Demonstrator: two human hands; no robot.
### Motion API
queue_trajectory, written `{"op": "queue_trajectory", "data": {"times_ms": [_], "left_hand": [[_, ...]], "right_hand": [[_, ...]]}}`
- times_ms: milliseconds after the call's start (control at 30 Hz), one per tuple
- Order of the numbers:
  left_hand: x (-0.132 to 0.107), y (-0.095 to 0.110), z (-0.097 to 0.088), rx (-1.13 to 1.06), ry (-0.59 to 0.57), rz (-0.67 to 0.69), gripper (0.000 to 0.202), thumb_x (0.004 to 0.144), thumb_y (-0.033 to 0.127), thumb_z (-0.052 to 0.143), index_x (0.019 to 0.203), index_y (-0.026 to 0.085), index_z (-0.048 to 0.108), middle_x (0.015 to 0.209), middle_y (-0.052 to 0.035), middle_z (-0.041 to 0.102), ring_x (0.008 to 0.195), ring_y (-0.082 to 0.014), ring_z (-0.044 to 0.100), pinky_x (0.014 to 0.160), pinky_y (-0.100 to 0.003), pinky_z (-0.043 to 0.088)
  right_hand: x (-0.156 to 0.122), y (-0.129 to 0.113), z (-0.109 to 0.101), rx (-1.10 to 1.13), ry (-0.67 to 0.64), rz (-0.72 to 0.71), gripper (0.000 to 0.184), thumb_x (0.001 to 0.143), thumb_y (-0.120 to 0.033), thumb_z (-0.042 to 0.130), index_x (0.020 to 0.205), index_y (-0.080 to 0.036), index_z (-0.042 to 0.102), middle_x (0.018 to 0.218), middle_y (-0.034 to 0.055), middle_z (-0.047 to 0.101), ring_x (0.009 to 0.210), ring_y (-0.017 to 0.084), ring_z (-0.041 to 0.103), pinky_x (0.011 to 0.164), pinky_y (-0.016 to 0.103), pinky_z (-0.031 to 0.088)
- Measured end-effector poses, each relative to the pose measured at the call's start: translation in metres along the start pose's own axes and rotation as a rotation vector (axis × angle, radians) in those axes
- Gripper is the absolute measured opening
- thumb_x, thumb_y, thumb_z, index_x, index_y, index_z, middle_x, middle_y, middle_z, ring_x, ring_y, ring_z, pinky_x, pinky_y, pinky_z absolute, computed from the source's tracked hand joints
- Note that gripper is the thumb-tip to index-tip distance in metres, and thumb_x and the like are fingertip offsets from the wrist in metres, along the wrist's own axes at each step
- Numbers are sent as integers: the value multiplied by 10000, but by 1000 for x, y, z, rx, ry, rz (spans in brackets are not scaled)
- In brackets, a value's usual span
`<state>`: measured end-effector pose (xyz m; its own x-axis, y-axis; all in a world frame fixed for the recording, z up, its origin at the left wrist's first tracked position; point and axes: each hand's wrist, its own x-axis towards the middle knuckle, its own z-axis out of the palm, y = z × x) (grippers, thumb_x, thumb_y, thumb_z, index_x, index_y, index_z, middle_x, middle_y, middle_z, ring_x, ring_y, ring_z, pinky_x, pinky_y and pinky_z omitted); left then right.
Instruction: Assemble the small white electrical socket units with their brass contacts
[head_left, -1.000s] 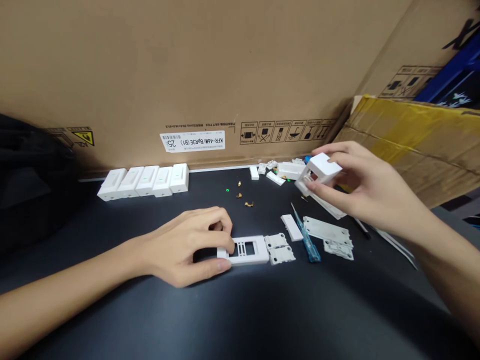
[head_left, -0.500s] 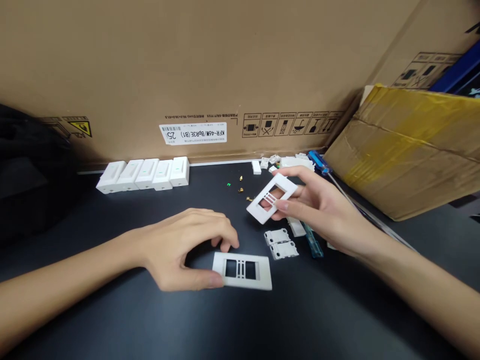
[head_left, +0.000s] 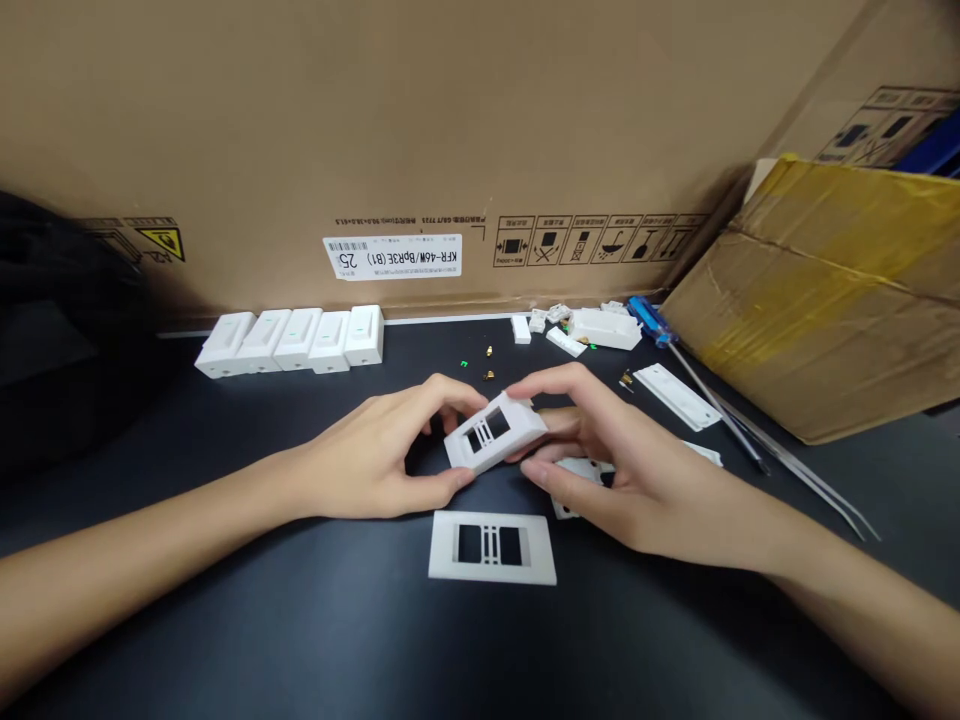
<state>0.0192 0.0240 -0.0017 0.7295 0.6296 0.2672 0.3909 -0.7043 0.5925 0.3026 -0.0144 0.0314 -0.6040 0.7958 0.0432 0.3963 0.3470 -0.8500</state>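
Observation:
Both hands hold one white plastic frame (head_left: 495, 432) with two window openings, lifted and tilted above the black table (head_left: 300, 620). My left hand (head_left: 382, 455) pinches its left end between thumb and fingers. My right hand (head_left: 622, 465) grips its right end. A second white frame plate (head_left: 493, 547) lies flat on the table just below the hands. Small white inner parts (head_left: 581, 470) sit partly hidden under my right hand.
A row of several white switch blocks (head_left: 296, 340) stands at the back left. More white parts (head_left: 596, 328), a blue-handled screwdriver (head_left: 664, 335), a white strip (head_left: 675, 395) and small brass bits (head_left: 489, 375) lie at the back right. Cardboard boxes (head_left: 847, 320) wall the back and right.
My right hand carried the white frame down and left to the middle. My left hand let go of the flat plate and took the held frame's left end.

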Motion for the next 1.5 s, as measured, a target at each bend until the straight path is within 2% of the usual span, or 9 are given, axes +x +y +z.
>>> {"op": "queue_trajectory", "data": {"times_ms": [100,200,333,633,867,967,1067,1200,1500], "left_hand": [[1,2,-1,21,4,-35,407,961,319,721,1332,246,571,1179,-22,737,907,-180,690,784,-310,563],[1,1,0,39,8,-55,402,946,304,708,1323,249,577,1146,-11,728,895,-178,678,780,-309,552],[1,0,0,53,14,-87,387,947,329,703,1310,258,587,1122,-8,724,864,-179,665,739,-307,539],[2,0,0,114,19,-82,345,961,352,653,1289,251,618,1131,-33,738,857,-196,670,727,-321,538],[2,0,-1,170,-22,-53,318,1010,332,606,1312,230,609,1181,-59,726,894,-200,683,762,-337,561],[-1,0,-1,173,20,-15,293,1051,332,586,1324,229,599,1327,-103,683,1088,-242,698,881,-383,588],[-4,3,-3,119,94,223,378,1013,371,645,1360,237,573,1322,-126,681,1168,-284,690,956,-431,589],[-3,11,-4,34,-70,588,462,910,446,770,1289,237,609,1030,-89,770,809,-242,722,701,-393,575],[-2,16,1,96,-100,603,212,875,209,696,1074,221,623,950,-91,759,766,-222,718,653,-355,610]], "right_hand": [[-6,0,-14,-359,65,-80,495,1064,-334,630,1533,-344,469,1311,47,778,1175,234,769,869,331,609],[-11,6,-28,-632,88,-155,262,1068,-400,620,1294,-280,678,1192,62,792,1073,261,760,876,390,582],[-12,16,-48,-785,64,-148,327,1050,-530,627,1159,-243,740,1095,85,795,969,290,740,861,448,559],[15,61,-78,-1023,232,19,422,1062,-437,492,1236,-175,774,1255,192,781,1190,415,654,961,584,526],[12,57,-81,-965,135,-9,373,1066,-452,509,1144,-208,780,1175,130,801,1145,334,703,1030,523,523],[-6,36,-94,-836,60,0,350,1020,-480,575,1130,-217,779,1101,104,814,954,276,754,869,439,582],[-31,16,-109,-740,-8,154,258,946,-505,690,981,-265,778,933,53,804,695,213,710,609,357,550],[-49,5,-110,-719,-121,336,204,846,-471,837,915,-293,765,758,9,735,451,150,534,411,330,413],[-21,-6,-55,-613,-171,-58,272,921,-303,719,1189,-285,761,1194,45,767,1085,241,742,926,378,600]]}}
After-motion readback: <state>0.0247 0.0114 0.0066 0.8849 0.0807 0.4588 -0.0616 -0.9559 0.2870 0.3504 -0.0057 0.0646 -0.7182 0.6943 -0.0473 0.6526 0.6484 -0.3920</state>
